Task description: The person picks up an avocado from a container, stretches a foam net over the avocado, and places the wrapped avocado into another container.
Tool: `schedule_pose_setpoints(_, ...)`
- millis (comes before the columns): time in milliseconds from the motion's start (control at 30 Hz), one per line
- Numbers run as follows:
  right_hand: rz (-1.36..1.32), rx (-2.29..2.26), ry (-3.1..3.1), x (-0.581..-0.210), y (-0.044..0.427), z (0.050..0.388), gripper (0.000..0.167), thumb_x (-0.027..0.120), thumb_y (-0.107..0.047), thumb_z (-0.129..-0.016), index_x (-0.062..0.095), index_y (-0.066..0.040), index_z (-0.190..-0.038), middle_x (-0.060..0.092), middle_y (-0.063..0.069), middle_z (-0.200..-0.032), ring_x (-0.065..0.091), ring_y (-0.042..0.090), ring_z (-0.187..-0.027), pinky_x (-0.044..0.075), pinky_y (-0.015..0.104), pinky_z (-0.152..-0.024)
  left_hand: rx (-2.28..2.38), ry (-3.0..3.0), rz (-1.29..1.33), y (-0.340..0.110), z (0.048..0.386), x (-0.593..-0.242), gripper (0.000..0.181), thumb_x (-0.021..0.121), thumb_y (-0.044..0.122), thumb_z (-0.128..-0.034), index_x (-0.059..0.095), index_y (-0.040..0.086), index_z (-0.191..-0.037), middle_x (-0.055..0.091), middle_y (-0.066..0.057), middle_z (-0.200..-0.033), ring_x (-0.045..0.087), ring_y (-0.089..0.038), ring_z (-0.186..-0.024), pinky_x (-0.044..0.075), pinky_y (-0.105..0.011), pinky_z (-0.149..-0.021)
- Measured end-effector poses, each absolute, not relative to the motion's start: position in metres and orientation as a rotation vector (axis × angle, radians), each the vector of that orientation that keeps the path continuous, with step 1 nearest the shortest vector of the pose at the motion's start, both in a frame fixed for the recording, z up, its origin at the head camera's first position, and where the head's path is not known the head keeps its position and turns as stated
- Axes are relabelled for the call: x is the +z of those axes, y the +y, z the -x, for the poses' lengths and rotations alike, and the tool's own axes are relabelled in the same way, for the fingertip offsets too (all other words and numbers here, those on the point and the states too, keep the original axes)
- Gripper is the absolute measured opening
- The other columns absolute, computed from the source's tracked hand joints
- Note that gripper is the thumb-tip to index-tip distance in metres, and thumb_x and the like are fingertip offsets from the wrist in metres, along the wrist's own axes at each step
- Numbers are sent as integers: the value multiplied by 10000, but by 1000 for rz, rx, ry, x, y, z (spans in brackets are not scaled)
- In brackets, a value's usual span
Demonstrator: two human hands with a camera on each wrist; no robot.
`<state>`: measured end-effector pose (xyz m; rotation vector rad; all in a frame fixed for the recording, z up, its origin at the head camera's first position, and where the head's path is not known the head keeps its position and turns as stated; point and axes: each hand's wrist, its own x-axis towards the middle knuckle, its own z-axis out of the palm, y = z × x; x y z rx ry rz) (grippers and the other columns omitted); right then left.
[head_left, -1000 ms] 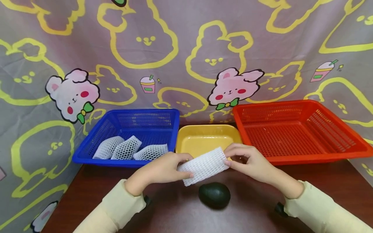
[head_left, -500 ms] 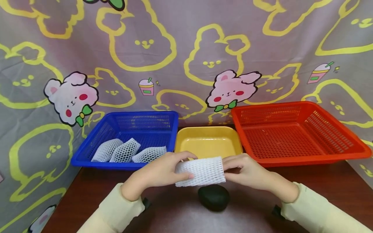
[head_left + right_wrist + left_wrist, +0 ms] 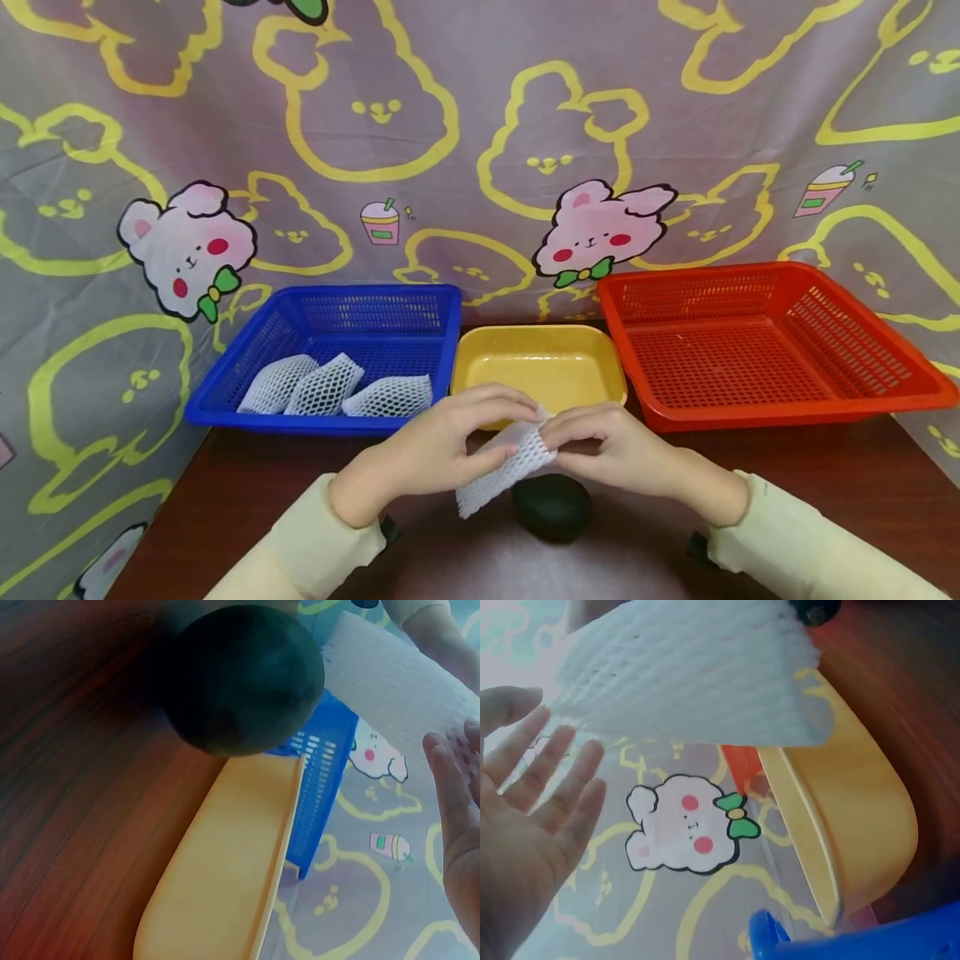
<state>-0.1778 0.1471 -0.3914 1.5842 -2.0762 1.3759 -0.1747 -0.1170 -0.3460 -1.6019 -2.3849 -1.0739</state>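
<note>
A white foam net sleeve (image 3: 498,471) is held between both hands over the table. My left hand (image 3: 442,442) holds it toward its upper right end, thumb on the near side and fingers along the far side; in the left wrist view the fingers (image 3: 577,769) look fairly straight near that end. My right hand (image 3: 611,442) pinches the sleeve's right end, with fingertips close to the left hand's. Beneath the sleeve, a dark green avocado (image 3: 552,507) lies on the table, apart from both hands. It looms large in the right wrist view (image 3: 244,679).
A blue basket (image 3: 322,425) at the left contains several white net-covered items (image 3: 326,387). In the middle stands a yellow tray (image 3: 540,335). A red basket (image 3: 750,412) is at the right. A patterned cloth (image 3: 465,192) hangs behind the brown table (image 3: 247,492).
The sleeve has turned, its left end now lower and nearer me. My left hand has shifted right along it, and the right hand has come slightly left. The avocado stays put.
</note>
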Motion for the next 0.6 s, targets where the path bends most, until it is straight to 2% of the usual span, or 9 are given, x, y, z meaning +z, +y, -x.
schedule_pose_setpoints(100,-1600,1379,-2060,-392,143,177,371,812,173,-729,771,-56,-1018,754,103,-1043,713,195,-957,550,251,-875,-945,-2239,1698,-112,175,-349,353,660,2,-928,689,74,-1273,650,-46,-1313,569,-156,-1253,443,-299,-1057)
schedule_pose_setpoints(233,-1661,1374,-2014,-392,139,175,329,809,149,-758,769,-55,-1013,754,104,-1023,713,189,-932,563,268,-852,-798,-2114,1754,-109,177,-350,343,619,-39,-873,713,80,-1181,690,-25,-1195,608,-146,-1169,440,-275,-1052)
schedule_pose_setpoints(433,-1707,1319,-1961,-393,137,174,89,754,-54,-927,763,-70,-1015,756,85,-1020,717,189,-945,560,279,-868,-724,-2120,1755,-111,177,-348,231,666,60,-890,721,113,-1108,689,13,-1107,621,-122,-1082,467,-236,-990)
schedule_pose_setpoints(533,-1711,1311,-1980,-392,138,174,94,719,-126,-964,767,-75,-1027,759,70,-1046,721,189,-977,554,287,-892,-674,-2170,1767,-113,175,-344,189,661,105,-894,716,129,-1073,685,34,-1083,621,-104,-1039,475,-218,-947)
schedule_pose_setpoints(600,-1718,1311,-1988,-391,138,173,98,739,-76,-945,768,-72,-1039,759,64,-1057,720,188,-990,551,292,-901,-669,-2216,1785,-113,174,-341,164,657,123,-898,713,132,-1051,683,47,-1061,616,-74,-991,478,-194,-909)
